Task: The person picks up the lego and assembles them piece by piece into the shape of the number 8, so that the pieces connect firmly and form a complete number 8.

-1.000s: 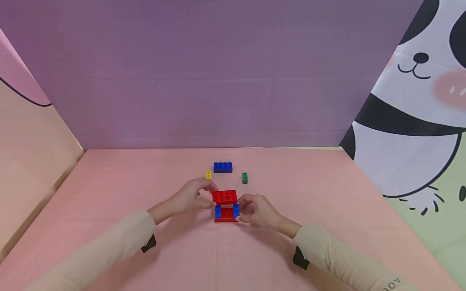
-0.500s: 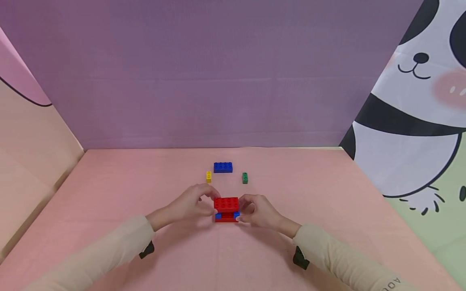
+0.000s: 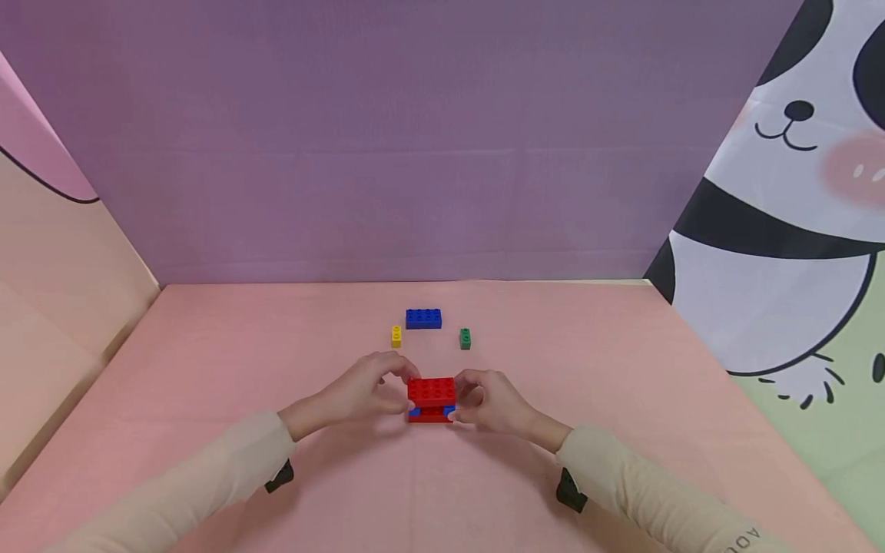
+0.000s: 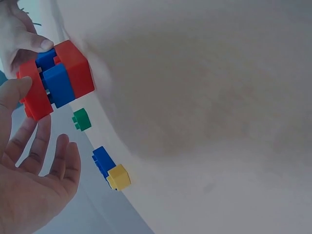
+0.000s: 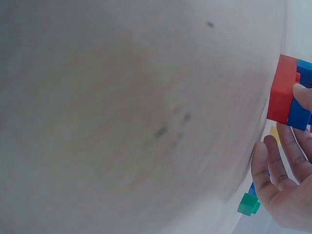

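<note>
My left hand (image 3: 362, 388) pinches a red toy brick (image 3: 432, 392) by its left end, thumb in front and fingers behind. That brick lies over two small blue bricks (image 4: 59, 87), which stand on the ends of a lower red brick (image 4: 75, 68). In the left wrist view, a thin gap with studs shows between the upper red brick and the blue ones. My right hand (image 3: 494, 403) grips the right end of the lower stack, its thumb at the right-hand blue brick (image 5: 298, 114) in the right wrist view. The middle of the stack is mostly covered from above.
Beyond the hands lie a long blue brick (image 3: 423, 319), a small yellow brick (image 3: 396, 336) on the left and a small green brick (image 3: 465, 339) on the right. A pink cloth (image 3: 276, 330) covers the table, with a purple backdrop (image 3: 415, 153) behind it.
The left hand has brought the upper red brick toward me and down over the two blue bricks, which it now largely hides. The right hand has stayed in place.
</note>
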`<state>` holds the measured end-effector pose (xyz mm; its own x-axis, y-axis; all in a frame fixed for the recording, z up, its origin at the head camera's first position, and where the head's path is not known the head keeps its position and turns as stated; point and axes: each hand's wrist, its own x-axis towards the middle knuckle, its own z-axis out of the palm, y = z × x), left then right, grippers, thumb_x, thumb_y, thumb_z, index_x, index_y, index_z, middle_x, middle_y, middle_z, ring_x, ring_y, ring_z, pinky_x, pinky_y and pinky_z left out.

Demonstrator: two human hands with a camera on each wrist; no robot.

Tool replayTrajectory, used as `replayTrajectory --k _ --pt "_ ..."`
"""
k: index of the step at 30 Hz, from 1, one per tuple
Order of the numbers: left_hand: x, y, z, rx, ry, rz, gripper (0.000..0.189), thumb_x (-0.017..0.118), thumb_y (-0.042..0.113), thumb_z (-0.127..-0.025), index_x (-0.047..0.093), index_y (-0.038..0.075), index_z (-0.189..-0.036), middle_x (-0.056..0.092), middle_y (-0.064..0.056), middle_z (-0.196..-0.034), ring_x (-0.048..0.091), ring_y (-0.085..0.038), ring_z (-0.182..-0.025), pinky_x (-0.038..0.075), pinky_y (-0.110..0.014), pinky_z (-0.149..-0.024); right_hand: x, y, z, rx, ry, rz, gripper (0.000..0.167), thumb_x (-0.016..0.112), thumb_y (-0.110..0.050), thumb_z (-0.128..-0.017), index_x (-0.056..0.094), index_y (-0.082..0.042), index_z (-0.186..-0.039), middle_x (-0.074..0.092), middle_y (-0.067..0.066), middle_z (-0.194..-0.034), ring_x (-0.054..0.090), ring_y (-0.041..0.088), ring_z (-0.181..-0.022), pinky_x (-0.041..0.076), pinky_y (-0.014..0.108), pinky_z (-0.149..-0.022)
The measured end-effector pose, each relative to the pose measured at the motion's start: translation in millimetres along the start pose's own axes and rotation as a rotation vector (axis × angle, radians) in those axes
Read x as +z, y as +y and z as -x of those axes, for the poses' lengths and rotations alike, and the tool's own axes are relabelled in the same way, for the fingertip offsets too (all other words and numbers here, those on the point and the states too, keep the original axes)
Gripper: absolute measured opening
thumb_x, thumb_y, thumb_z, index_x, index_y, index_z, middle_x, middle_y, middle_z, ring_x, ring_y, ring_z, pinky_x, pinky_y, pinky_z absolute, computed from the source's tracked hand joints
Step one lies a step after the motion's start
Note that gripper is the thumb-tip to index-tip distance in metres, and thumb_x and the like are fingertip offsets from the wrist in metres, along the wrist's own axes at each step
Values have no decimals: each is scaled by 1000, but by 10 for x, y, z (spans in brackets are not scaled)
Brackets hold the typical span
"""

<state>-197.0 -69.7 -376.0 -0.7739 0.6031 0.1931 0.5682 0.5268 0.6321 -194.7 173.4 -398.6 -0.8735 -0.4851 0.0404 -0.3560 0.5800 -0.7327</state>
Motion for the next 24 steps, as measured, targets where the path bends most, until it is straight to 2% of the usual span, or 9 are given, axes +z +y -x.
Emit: replayTrajectory --k 11,18,24 --pt "0 21 -10 -53 -26 -13 33 74 21 -75 60 19 -105 59 9 -99 52 -18 -102 45 -35 -85 1 4 -6 -8 7 -2 35 75 -9 -73 61 -6 -105 65 4 -96 58 20 -88 50 25 -72" --pt "-8 25 -21 -29 -42 -30 33 73 22 -76 61 19 -106 59 8 -100 53 -22 -104 43 -38 -87 -2 1 -6 -22 4 1 33 74 -9 -73 62 -6 -104 66 4 -96 58 20 -89 50 29 -75" --pt "-10 33 -25 -35 -42 -35 33 74 22 -75 61 20 -106 59 9 -99 53 -22 -103 43 -37 -87 -2 -3 -6 -10 3 -4 32 74 -9 -74 62 -7 -104 66 4 -96 58 20 -90 50 27 -74"
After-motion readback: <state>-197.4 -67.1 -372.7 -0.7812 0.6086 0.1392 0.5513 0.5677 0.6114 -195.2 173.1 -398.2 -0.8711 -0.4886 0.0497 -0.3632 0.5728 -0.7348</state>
